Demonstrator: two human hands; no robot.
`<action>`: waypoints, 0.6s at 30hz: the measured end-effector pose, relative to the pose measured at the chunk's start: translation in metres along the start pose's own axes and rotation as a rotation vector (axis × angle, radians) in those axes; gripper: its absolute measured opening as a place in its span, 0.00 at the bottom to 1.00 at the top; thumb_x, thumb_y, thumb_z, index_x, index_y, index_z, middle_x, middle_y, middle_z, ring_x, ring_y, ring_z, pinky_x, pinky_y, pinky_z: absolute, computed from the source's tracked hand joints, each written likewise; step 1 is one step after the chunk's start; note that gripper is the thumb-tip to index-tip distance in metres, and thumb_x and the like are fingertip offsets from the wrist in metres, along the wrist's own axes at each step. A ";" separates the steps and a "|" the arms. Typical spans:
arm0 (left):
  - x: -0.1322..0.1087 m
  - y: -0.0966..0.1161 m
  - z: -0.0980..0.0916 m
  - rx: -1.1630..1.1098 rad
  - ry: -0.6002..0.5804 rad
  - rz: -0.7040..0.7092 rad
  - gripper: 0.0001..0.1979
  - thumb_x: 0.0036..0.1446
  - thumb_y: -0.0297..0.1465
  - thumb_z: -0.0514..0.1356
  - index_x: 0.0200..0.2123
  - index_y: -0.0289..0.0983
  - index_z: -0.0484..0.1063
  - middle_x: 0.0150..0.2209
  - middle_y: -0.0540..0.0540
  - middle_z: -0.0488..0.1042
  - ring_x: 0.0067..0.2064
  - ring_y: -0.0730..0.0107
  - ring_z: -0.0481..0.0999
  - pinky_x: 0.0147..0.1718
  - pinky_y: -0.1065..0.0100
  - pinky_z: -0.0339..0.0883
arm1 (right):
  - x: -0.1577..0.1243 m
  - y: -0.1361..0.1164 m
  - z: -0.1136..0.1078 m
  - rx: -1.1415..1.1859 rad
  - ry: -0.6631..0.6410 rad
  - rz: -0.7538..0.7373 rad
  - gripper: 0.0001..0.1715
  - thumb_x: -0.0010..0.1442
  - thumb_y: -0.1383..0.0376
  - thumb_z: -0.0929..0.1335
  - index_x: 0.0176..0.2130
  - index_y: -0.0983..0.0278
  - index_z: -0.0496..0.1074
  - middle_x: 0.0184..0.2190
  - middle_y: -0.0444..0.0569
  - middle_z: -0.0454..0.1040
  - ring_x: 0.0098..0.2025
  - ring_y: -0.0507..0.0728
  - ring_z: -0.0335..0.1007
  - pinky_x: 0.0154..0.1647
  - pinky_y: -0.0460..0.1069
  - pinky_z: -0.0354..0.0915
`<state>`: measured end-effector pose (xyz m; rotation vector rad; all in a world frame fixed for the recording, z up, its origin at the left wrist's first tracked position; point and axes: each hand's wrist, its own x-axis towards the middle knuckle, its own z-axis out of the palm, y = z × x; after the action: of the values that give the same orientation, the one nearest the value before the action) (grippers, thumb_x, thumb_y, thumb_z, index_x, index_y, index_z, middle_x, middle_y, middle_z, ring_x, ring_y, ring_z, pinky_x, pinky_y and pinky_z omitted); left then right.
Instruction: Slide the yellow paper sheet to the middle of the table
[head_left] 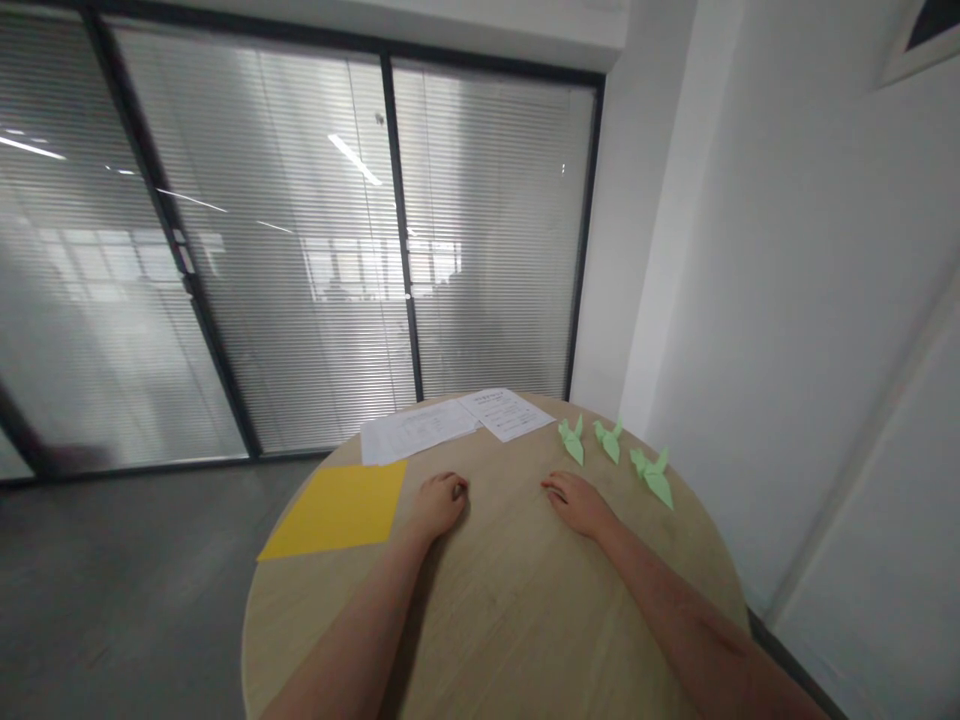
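1. Now, the left hand (441, 503) rests on the round table (510, 600), curled into a loose fist, just beside the yellow sheet (337, 512).
2. Across from it, the right hand (576, 502) lies relaxed, fingers loosely bent, partly open, gripping nothing I can see.
3. Three green paper birds (655, 478) stand just beyond that right hand.
4. White printed papers (416, 432) lie at the far edge.

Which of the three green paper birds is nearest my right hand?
The leftmost green bird, just beyond your right hand; the other two sit farther right.
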<state>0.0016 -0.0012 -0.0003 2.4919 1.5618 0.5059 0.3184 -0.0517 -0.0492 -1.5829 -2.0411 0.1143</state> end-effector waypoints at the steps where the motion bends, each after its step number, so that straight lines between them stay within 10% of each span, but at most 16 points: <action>1: 0.000 0.000 0.000 0.002 0.000 0.000 0.12 0.69 0.37 0.62 0.50 0.36 0.76 0.54 0.41 0.77 0.55 0.57 0.76 0.57 0.48 0.71 | 0.000 0.000 0.000 -0.001 -0.001 -0.003 0.16 0.72 0.59 0.67 0.54 0.65 0.75 0.58 0.55 0.74 0.60 0.60 0.71 0.65 0.62 0.65; 18: -0.011 0.015 -0.016 0.133 -0.049 -0.020 0.13 0.69 0.36 0.61 0.52 0.37 0.75 0.56 0.41 0.75 0.58 0.56 0.75 0.59 0.47 0.69 | -0.001 0.001 0.000 -0.014 -0.014 0.006 0.15 0.72 0.61 0.67 0.54 0.65 0.76 0.59 0.54 0.74 0.61 0.61 0.70 0.66 0.63 0.63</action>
<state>0.0043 -0.0180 0.0167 2.5610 1.6504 0.3461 0.3197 -0.0518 -0.0499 -1.6007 -2.0519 0.1140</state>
